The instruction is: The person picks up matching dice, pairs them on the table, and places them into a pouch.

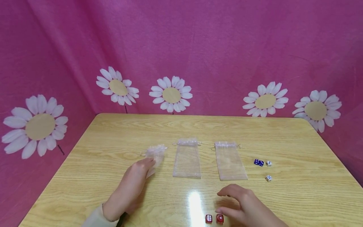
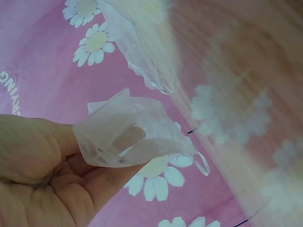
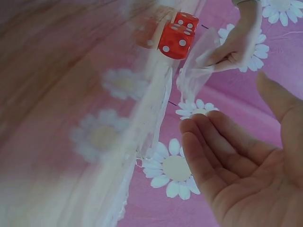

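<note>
Left hand (image 1: 131, 181) pinches a sheer bag (image 1: 156, 153) low down, left side of table (image 1: 93, 170), likely leaving its top free. Right hand (image 1: 245, 206) just beside two red dice (image 1: 219, 218), fingers relaxed, empty; dice presumably placed for easy reach.

On the pink cloth (image 2: 40, 61), near the left edge of the left wrist view, white capital letters (image 2: 10, 90) run downward and seem to read "RYING". The dice carry dots as signs: white dots on the red dice (image 3: 176, 43) and the blue dice (image 1: 256, 162), dark ones on the white dice (image 1: 268, 178). Other writing cannot be read.
</note>
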The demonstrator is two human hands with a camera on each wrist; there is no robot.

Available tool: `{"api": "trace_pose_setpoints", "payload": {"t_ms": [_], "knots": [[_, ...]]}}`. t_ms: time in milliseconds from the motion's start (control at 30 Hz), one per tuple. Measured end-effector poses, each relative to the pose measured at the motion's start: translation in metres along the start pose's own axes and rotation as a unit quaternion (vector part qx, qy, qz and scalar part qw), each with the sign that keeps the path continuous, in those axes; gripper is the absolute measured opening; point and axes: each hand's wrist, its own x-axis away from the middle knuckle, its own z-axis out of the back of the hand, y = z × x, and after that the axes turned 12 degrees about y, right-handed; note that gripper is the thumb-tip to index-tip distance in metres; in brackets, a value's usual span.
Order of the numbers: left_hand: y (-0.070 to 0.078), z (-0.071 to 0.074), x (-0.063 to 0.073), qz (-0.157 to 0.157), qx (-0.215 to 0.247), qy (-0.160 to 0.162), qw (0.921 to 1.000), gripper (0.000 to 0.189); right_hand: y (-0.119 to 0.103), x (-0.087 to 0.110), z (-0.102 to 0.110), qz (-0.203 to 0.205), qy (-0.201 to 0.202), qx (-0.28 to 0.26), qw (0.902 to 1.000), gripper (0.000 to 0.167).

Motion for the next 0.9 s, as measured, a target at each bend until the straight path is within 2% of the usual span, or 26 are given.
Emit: {"api": "trace_pose_setpoints", "payload": {"t_ms": [100, 133, 333, 567, 767, 900], "knots": [[0.004, 0.001, 0.001, -0.005, -0.005, 0.012, 0.9999, 0.024, 0.001, 0.000, -0.003, 0.040, 0.056, -0.009, 0.9976, 0.029], [0.006, 0.002, 0.001, -0.007, -0.009, 0.016, 0.9998, 0.026, 0.000, 0.000, -0.003, 0.040, 0.069, -0.013, 0.9967, 0.026], [0.021, 0.007, 0.003, -0.035, -0.025, 0.039, 0.9983, 0.038, -0.008, -0.007, -0.003, -0.021, 0.096, -0.048, 0.9940, 0.024], [0.031, 0.008, 0.007, -0.054, -0.027, 0.072, 0.9956, 0.040, -0.013, -0.013, -0.004, -0.047, 0.108, -0.105, 0.9874, 0.025], [0.039, 0.010, 0.009, -0.069, -0.033, 0.067, 0.9948, 0.047, -0.019, -0.026, -0.005, -0.136, 0.108, -0.174, 0.9693, 0.031], [0.045, 0.010, 0.009, -0.072, -0.034, 0.065, 0.9947, 0.046, -0.023, -0.036, -0.005, -0.174, 0.113, -0.207, 0.9559, 0.035]]}}
